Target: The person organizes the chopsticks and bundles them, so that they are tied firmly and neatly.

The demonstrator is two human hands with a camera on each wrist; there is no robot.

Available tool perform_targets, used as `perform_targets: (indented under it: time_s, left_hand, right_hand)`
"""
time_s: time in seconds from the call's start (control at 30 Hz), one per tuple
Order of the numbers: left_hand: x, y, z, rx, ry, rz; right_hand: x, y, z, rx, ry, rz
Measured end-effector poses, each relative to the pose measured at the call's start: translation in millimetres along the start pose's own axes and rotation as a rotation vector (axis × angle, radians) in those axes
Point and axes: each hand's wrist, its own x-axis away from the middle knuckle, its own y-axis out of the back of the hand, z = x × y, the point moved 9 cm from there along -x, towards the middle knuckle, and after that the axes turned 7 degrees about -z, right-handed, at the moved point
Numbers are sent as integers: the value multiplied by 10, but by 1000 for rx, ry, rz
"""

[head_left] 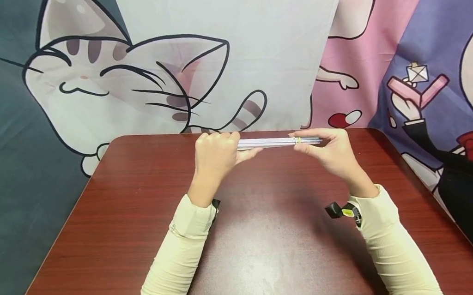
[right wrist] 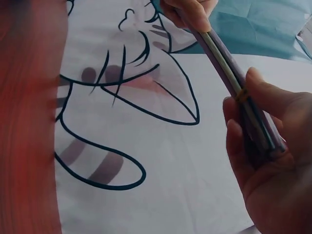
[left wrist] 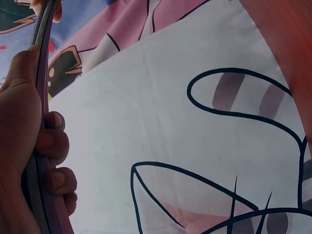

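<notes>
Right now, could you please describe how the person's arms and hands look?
Both sleeves are long, cream and wrinkled. A black device shows at the wrist of the left hand; another black device, with a yellow patch, at that of the right hand. Both hands are bare.

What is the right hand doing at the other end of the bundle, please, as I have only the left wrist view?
Observer: The right hand is pinching the slim bundle close to its end, with the tips of the bundle pointing in toward the palm.
Operator: Thank you. Could you tell me whether anything is wrapped around the bundle there?
Observer: Yes, a yellow band goes around it, right where the right hand pinches.
Operator: That helps. And how does the bundle lie as seen from the head camera?
Observer: It runs side to side, roughly level, with the left hand gripping the opposite end.
</notes>
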Motion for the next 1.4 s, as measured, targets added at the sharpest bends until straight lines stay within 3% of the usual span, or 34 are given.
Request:
perform_targets:
  time_s: [0.17, 0.3, 0.53, 0.83, 0.93, 1.17, 1.3, 1.4]
  left_hand:
    - [20, 6, 42, 4, 17, 12]
    - [17, 14, 37, 6, 18, -7]
    - [-19, -6, -58, 43, -22, 1]
    - [5, -59, -32, 138, -3, 92]
    - [18, -60, -36, 143, -26, 92]
    - [65, -36, -45, 127, -62, 64]
    - [67, -21, -31, 133, -56, 43]
    - [55, -6, -64, 130, -78, 29]
  right_hand:
    - [-11, -11, 46, -88, 11, -2]
    - [-20, -5, 57, -37, 40, -38]
    - [19, -86, 48, 160, 72, -33]
    - [36, -49, 159, 102, 196, -128]
    - [32, -43, 165, 106, 209, -110]
    - [23, -5, 126, 147, 113, -6]
    - [33, -30, 289, 157, 118, -13]
    - [50, -135, 435, 249, 167, 2]
